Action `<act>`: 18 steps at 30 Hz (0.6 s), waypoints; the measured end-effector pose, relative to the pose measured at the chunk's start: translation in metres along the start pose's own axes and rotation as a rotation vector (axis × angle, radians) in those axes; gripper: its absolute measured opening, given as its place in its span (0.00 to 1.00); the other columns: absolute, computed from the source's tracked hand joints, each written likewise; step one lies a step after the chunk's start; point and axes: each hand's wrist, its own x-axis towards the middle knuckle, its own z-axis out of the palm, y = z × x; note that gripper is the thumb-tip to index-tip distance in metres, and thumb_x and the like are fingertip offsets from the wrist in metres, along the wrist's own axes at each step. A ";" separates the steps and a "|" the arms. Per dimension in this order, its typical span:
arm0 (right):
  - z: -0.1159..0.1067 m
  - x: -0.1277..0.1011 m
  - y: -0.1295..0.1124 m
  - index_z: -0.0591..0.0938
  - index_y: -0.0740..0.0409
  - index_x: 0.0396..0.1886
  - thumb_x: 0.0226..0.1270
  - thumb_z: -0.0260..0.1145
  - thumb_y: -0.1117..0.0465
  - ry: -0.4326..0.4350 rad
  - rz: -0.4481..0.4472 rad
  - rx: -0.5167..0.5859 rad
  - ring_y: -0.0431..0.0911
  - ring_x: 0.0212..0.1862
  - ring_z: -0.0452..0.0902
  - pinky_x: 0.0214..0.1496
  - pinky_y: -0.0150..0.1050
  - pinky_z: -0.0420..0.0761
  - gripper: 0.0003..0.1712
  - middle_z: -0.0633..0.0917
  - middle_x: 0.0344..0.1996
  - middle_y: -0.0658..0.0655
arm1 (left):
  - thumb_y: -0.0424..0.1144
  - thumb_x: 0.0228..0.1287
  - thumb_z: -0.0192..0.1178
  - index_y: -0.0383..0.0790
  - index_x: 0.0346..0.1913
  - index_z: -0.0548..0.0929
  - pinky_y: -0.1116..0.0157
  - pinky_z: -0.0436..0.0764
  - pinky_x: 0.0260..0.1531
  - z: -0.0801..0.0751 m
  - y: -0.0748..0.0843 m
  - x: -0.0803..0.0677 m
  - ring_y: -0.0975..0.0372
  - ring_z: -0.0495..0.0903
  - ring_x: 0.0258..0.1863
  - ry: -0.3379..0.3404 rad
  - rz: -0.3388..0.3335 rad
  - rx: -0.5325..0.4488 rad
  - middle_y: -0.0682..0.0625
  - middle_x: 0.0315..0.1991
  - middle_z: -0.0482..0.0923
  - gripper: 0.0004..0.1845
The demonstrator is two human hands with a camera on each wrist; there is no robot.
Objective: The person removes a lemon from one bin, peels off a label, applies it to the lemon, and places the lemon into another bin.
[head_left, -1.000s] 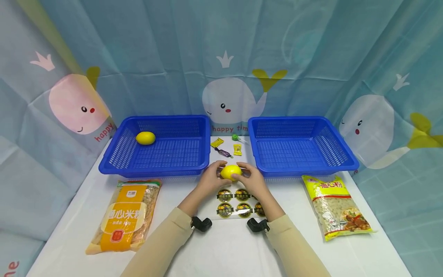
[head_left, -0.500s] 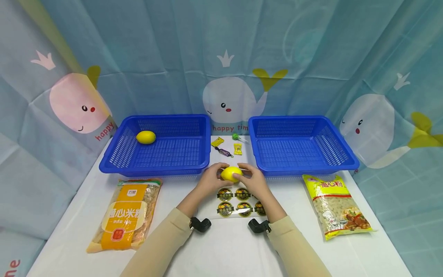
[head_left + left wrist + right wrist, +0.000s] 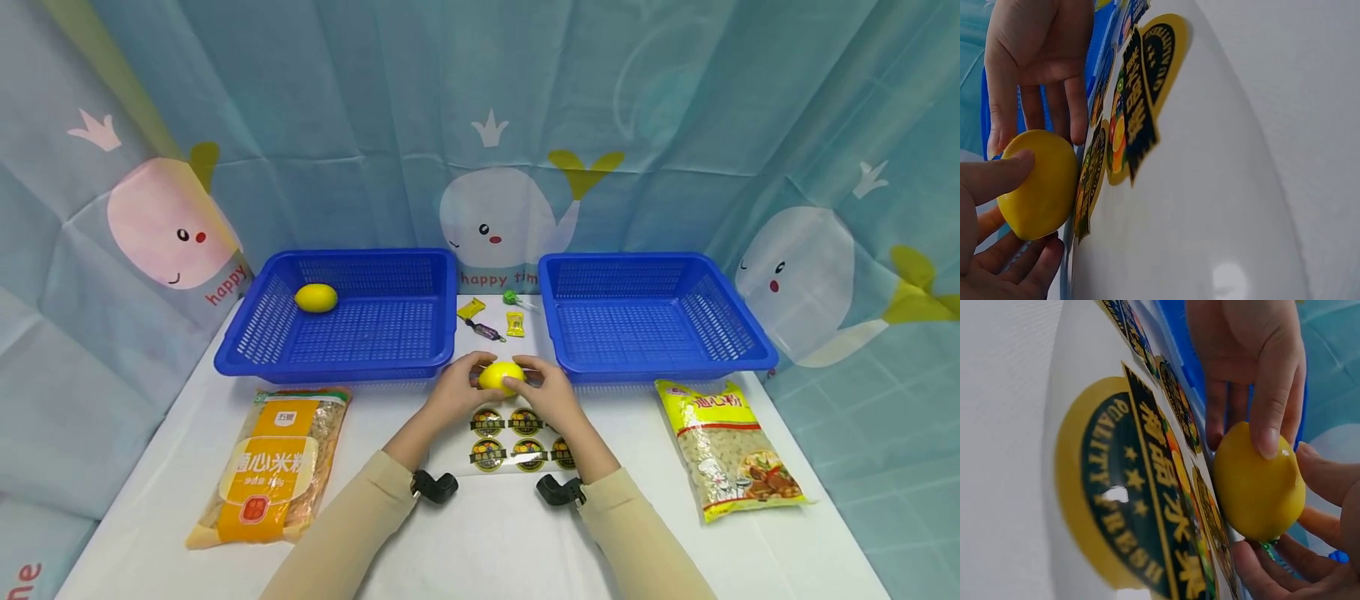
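Both hands hold one yellow lemon (image 3: 501,375) just above the table, in front of the gap between two blue baskets. My left hand (image 3: 457,390) grips its left end, thumb on top and fingers curled beneath (image 3: 1010,178). My right hand (image 3: 542,392) grips the right end with its fingers wrapped over it (image 3: 1272,434). The lemon (image 3: 1038,184) (image 3: 1259,484) hovers beside a clear sheet of round dark-and-yellow stickers (image 3: 517,437) lying under my wrists. A second lemon (image 3: 316,297) lies in the left basket (image 3: 247,354).
The right blue basket (image 3: 750,358) holds nothing. Small wrapped candies (image 3: 491,321) lie between the baskets. An orange noodle packet (image 3: 273,467) lies front left and a yellow pasta packet (image 3: 723,450) front right. A whale-print curtain hangs behind.
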 end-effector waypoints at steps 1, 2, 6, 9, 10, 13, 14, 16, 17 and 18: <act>0.000 -0.002 -0.001 0.78 0.59 0.66 0.64 0.73 0.49 0.007 -0.010 -0.002 0.57 0.61 0.80 0.62 0.51 0.81 0.34 0.81 0.63 0.61 | 0.42 0.55 0.77 0.41 0.66 0.76 0.58 0.81 0.60 0.000 0.000 0.000 0.50 0.80 0.59 -0.001 0.002 -0.002 0.41 0.63 0.78 0.35; 0.000 -0.003 -0.002 0.77 0.60 0.67 0.64 0.73 0.50 0.014 -0.022 -0.005 0.57 0.62 0.80 0.62 0.50 0.82 0.35 0.80 0.63 0.62 | 0.42 0.55 0.77 0.41 0.66 0.75 0.57 0.81 0.60 0.000 0.000 0.000 0.49 0.80 0.59 -0.001 0.006 -0.008 0.41 0.63 0.77 0.35; -0.003 -0.016 -0.008 0.74 0.61 0.69 0.65 0.73 0.51 0.032 -0.053 -0.026 0.57 0.64 0.77 0.60 0.46 0.83 0.37 0.79 0.65 0.62 | 0.42 0.58 0.76 0.39 0.70 0.71 0.55 0.80 0.62 0.000 -0.002 -0.004 0.48 0.78 0.61 0.009 0.031 -0.039 0.39 0.65 0.75 0.38; -0.008 -0.028 -0.012 0.73 0.60 0.70 0.65 0.73 0.51 0.036 -0.048 -0.052 0.57 0.66 0.75 0.60 0.46 0.83 0.38 0.77 0.66 0.62 | 0.42 0.62 0.72 0.36 0.71 0.69 0.54 0.79 0.62 -0.002 -0.002 -0.011 0.47 0.77 0.62 0.032 0.037 -0.051 0.37 0.64 0.75 0.38; -0.010 -0.032 -0.013 0.72 0.60 0.71 0.65 0.74 0.51 0.045 -0.043 -0.056 0.58 0.66 0.75 0.60 0.47 0.83 0.39 0.77 0.66 0.62 | 0.42 0.63 0.71 0.36 0.71 0.68 0.53 0.79 0.62 -0.003 -0.001 -0.015 0.47 0.77 0.62 0.042 0.036 -0.048 0.37 0.64 0.76 0.37; -0.015 -0.040 -0.013 0.74 0.61 0.70 0.64 0.74 0.52 0.078 -0.027 -0.082 0.59 0.64 0.77 0.60 0.51 0.83 0.37 0.79 0.65 0.63 | 0.41 0.67 0.67 0.34 0.71 0.68 0.53 0.80 0.61 -0.006 0.000 -0.026 0.47 0.78 0.61 0.070 0.034 -0.023 0.37 0.62 0.77 0.34; -0.016 -0.042 -0.013 0.75 0.60 0.68 0.64 0.74 0.53 0.086 -0.019 -0.103 0.58 0.62 0.79 0.59 0.51 0.83 0.35 0.80 0.63 0.63 | 0.41 0.68 0.67 0.34 0.70 0.69 0.54 0.80 0.61 -0.006 -0.001 -0.029 0.48 0.78 0.60 0.079 0.028 -0.004 0.38 0.61 0.77 0.32; -0.018 -0.043 -0.011 0.79 0.60 0.65 0.63 0.75 0.53 0.077 -0.012 -0.153 0.57 0.57 0.81 0.56 0.52 0.84 0.33 0.83 0.59 0.63 | 0.40 0.68 0.66 0.34 0.69 0.70 0.54 0.81 0.60 -0.007 -0.002 -0.036 0.49 0.79 0.59 0.099 0.015 0.028 0.38 0.59 0.79 0.31; -0.018 -0.044 -0.009 0.80 0.60 0.63 0.62 0.76 0.53 0.065 -0.010 -0.187 0.56 0.55 0.82 0.55 0.51 0.84 0.31 0.84 0.57 0.62 | 0.40 0.68 0.66 0.34 0.69 0.71 0.55 0.81 0.59 -0.007 -0.002 -0.039 0.49 0.80 0.58 0.108 0.008 0.050 0.39 0.58 0.79 0.30; -0.019 -0.044 -0.008 0.81 0.59 0.61 0.62 0.76 0.52 0.049 -0.011 -0.222 0.55 0.53 0.83 0.55 0.51 0.84 0.30 0.85 0.55 0.61 | 0.40 0.67 0.66 0.34 0.68 0.72 0.55 0.81 0.59 -0.007 -0.002 -0.041 0.50 0.80 0.57 0.116 0.001 0.069 0.39 0.58 0.80 0.29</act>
